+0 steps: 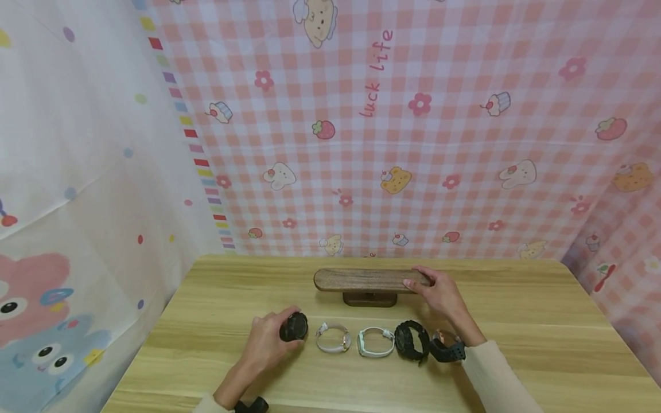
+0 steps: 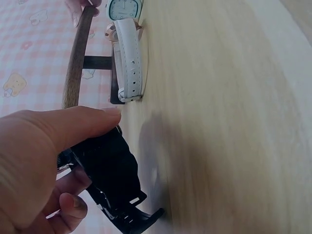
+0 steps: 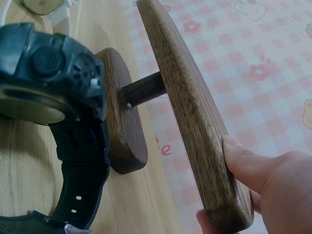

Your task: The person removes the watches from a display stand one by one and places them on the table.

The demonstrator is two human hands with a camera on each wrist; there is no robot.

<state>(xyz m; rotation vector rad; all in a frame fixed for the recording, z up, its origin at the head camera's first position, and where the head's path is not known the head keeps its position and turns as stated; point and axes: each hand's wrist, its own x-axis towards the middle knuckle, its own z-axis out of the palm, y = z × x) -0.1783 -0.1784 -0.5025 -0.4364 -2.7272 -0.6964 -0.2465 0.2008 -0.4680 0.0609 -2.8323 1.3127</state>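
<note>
My left hand (image 1: 265, 339) pinches a black watch (image 1: 294, 327) between thumb and fingers; in the left wrist view its black strap (image 2: 109, 161) hangs down with the buckle end low. My right hand (image 1: 439, 293) grips the right end of a dark wooden watch stand (image 1: 361, 280), thumb on one face of the bar and fingers behind it. The right wrist view shows the stand's short post (image 3: 144, 90) joining the bar to an oval base (image 3: 124, 117). Between the hands, in front of the stand, lies a white-strapped watch (image 1: 333, 338) beside a pale green-cased watch (image 1: 376, 343).
A chunky black watch (image 1: 412, 341) and a black-strapped watch with a rose-gold case (image 1: 447, 349) continue the row under my right forearm. The wooden table (image 1: 217, 310) meets a checked pink cloth (image 1: 361, 218) at the back. A white patterned cloth (image 1: 103, 189) hangs at left.
</note>
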